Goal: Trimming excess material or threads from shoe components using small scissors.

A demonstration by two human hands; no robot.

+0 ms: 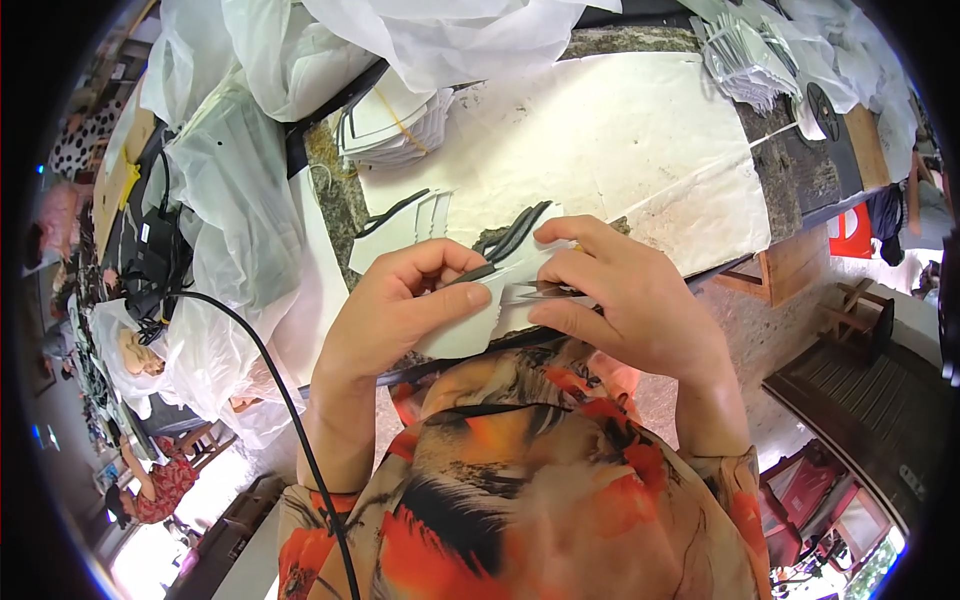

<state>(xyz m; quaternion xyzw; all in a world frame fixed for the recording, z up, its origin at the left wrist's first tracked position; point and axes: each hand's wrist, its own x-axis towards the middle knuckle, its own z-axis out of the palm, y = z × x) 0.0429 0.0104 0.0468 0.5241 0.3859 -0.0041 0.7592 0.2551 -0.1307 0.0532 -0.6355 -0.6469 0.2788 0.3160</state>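
Near the table's front edge, my left hand (400, 305) pinches a white flat cut piece (462, 335) between thumb and fingers. The piece has a black edging along its top and a jagged right side. My right hand (625, 285) is closed around a small metal cutting tool, seemingly snips (545, 291), whose blades point left toward that piece. Its handle is mostly hidden in the palm. Just beyond both hands lie more black-edged white pieces (515, 235), overlapping. To their left, several similar pieces (405, 225) lie fanned out on the table.
A white sheet (620, 130) covers the worktop. A banded stack of white pieces (395, 125) sits at the back left, another bundle (745, 65) at the back right beside a black reel (822, 110). Plastic bags (230, 200) crowd the left; a black cable (265, 350) hangs in front.
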